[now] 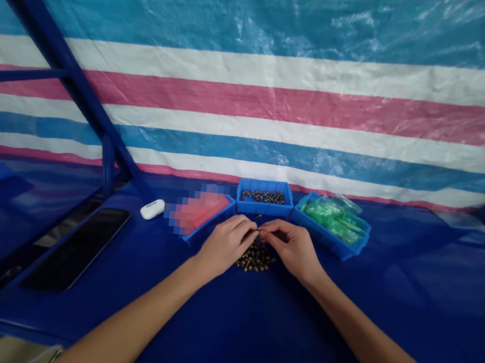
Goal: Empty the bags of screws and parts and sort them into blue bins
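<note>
Left fingers [246, 226], right fingers [273, 227], metal piece [259, 229] between

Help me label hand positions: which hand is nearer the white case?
Left. The left hand is right of the white case; the right hand is farther right, past the left.

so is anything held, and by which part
The left hand and right hand pinch a small piece between them; which part is too tiny to tell.

Dim edges, perhaps slightly blurred
</note>
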The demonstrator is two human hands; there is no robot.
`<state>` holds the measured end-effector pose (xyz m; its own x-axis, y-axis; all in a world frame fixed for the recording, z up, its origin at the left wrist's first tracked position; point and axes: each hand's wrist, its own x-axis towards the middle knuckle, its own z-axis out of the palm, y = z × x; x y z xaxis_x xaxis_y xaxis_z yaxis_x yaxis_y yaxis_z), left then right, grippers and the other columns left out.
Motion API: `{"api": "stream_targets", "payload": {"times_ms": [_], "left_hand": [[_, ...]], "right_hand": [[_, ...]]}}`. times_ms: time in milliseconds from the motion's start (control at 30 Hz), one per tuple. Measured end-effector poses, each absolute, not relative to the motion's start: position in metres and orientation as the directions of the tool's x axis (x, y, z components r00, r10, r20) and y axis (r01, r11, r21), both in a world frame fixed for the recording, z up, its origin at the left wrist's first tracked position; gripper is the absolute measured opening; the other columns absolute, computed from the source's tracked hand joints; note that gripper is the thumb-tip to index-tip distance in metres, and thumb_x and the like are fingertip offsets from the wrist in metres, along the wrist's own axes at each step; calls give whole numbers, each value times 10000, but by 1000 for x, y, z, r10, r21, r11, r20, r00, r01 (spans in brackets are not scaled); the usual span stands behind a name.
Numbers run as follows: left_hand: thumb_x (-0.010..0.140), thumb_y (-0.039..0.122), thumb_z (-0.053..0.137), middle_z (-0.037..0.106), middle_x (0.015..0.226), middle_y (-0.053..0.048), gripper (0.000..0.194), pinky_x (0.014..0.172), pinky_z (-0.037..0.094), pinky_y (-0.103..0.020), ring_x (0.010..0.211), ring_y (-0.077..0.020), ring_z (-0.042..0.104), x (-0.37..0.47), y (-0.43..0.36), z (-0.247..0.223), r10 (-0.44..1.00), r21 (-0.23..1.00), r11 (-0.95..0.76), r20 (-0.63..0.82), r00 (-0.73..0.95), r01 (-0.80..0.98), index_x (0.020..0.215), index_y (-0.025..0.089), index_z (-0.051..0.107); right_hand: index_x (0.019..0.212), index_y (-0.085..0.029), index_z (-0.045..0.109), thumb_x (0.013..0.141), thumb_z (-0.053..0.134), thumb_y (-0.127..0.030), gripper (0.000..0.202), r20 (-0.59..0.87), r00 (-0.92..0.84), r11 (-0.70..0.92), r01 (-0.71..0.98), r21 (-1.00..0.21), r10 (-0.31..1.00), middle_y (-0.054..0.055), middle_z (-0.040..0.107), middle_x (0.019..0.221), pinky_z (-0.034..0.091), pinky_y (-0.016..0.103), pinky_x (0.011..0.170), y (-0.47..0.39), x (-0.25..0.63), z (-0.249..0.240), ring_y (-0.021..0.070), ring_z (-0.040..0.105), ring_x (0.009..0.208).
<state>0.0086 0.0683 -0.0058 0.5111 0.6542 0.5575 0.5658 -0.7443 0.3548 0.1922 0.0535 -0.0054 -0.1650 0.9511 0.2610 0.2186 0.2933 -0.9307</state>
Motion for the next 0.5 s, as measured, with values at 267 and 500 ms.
{"api": "stream_targets", "payload": {"times_ms": [267, 500], "left_hand": [[956, 244, 489, 655, 954, -61, 141, 838, 526, -338, 896, -173, 623, 7, 73, -6, 663, 391, -738, 576, 479, 550, 986, 179, 611], [962, 238, 478, 656, 979, -56, 150, 867, 514, -347, 932, -179, 615, 9, 73, -6, 651, 379, -751, 561, 511, 541, 1007, 189, 612]], "right_hand": [[888, -215, 719, 850, 615, -319, 152, 256, -175, 297, 281, -913, 951, 29, 731, 867, 539, 326, 762, 56, 196, 0, 192, 678, 800], [915, -220, 715, 897, 560, -331, 191, 287, -280, 393, 481, -783, 916, 21, 730, 884, 492, 288, 670, 59, 203, 6, 172, 648, 741]]}}
